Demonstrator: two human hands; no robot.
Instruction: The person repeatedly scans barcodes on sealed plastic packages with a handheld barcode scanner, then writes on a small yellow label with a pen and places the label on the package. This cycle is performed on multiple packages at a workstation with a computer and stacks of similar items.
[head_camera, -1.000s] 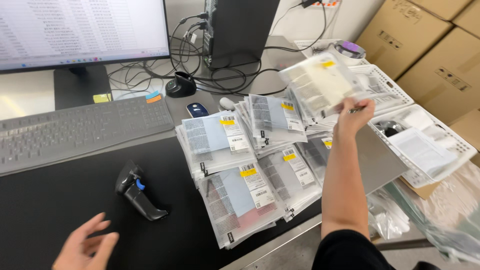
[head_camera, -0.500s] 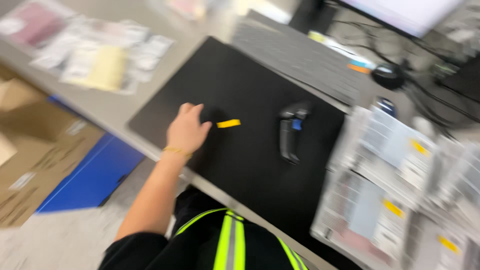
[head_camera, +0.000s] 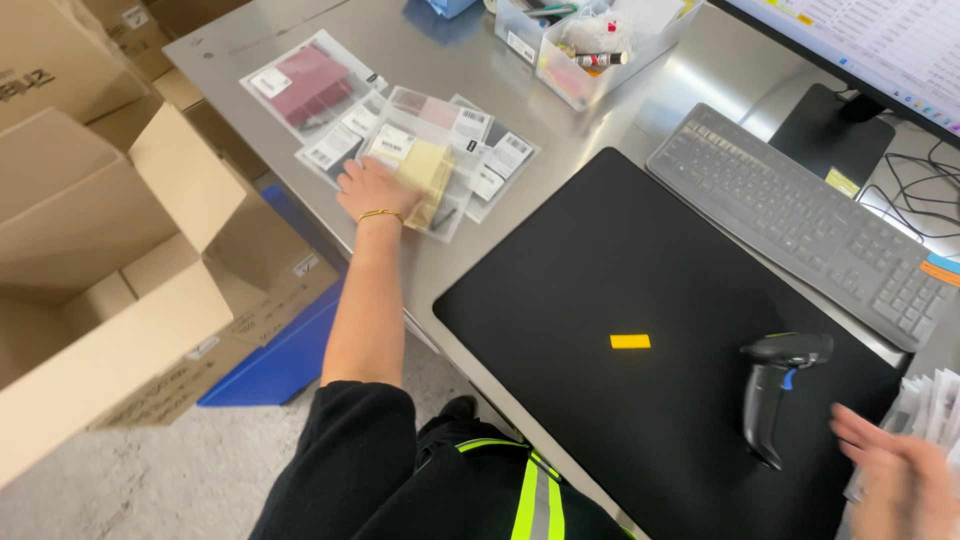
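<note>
Left hand (head_camera: 372, 186) leaves the black mat (head_camera: 620, 290), now lies on bagged packets (head_camera: 420, 165) at worktop's far-left edge.

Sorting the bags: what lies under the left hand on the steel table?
The left hand rests on a clear bag holding a yellow item, atop other overlapping labelled bags. What the palm covers cannot be seen.

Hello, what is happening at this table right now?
A person at a metal table reaches out with the left hand, which lies flat on a pile of clear plastic bags with labels; the top one holds something pale yellow. The right hand is open and empty, blurred, near the black handheld scanner that lies on the black mat. A small yellow tag lies on the mat. A grey keyboard sits behind it, and open cardboard boxes stand on the floor.
</note>
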